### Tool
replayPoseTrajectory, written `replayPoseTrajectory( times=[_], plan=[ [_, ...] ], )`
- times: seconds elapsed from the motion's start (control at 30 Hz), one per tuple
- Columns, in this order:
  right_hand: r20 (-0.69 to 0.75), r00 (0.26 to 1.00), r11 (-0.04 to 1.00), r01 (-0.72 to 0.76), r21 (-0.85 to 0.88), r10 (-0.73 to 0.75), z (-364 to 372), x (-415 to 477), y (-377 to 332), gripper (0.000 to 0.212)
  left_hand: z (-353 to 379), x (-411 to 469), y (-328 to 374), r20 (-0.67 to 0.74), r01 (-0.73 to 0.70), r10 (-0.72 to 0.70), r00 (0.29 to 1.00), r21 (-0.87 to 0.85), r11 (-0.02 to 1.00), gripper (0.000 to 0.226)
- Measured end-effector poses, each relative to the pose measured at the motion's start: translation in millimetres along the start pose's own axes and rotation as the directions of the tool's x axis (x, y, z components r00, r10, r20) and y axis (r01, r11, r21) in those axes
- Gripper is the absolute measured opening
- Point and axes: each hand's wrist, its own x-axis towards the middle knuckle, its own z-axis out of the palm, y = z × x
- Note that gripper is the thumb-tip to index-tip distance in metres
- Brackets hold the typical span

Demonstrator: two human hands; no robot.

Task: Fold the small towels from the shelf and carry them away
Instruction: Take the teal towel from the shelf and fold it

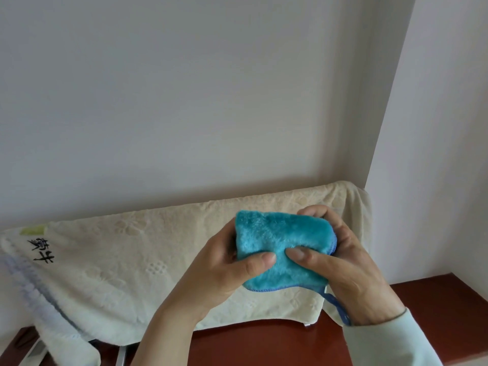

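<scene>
A small turquoise plush towel (280,239) is folded into a thick pad and held in the air between both hands. My left hand (219,270) grips its left side, thumb pressed on the front face. My right hand (343,265) grips the right side, thumb on the front and fingers curled over the top edge. A blue hanging loop (335,306) dangles from the towel's lower right corner, beside my right wrist.
A large cream towel (132,265) with black embroidered characters hangs over a rack against the white wall. A pale blue-white towel (45,313) drapes at the lower left. Beneath lies a dark red-brown surface (435,313). A wall corner stands at the right.
</scene>
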Motion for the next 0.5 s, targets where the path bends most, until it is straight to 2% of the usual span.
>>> replayPoseTrajectory(
  times=[0.07,0.2,0.33,0.5],
  plan=[
    [-0.017,1.0,1.0,-0.022,0.017,0.022,0,1,3,0.038,0,-1,-2,-0.027,0.008,-0.008,1.0,0.031,0.999,0.035],
    [-0.029,0.991,0.991,-0.129,-0.02,0.128,7,3,13,0.035,-7,-9,-5,-0.115,0.007,-0.006,0.993,0.005,1.0,0.03],
    [0.04,0.977,0.973,-0.203,-0.109,0.208,24,7,21,0.036,-20,-25,-6,-0.178,0.026,-0.032,0.983,-0.037,0.999,0.023],
    [0.13,0.957,0.954,-0.235,-0.185,0.26,55,19,38,0.029,-50,-56,-5,-0.216,0.089,-0.111,0.97,-0.111,0.99,0.029]
  ],
)
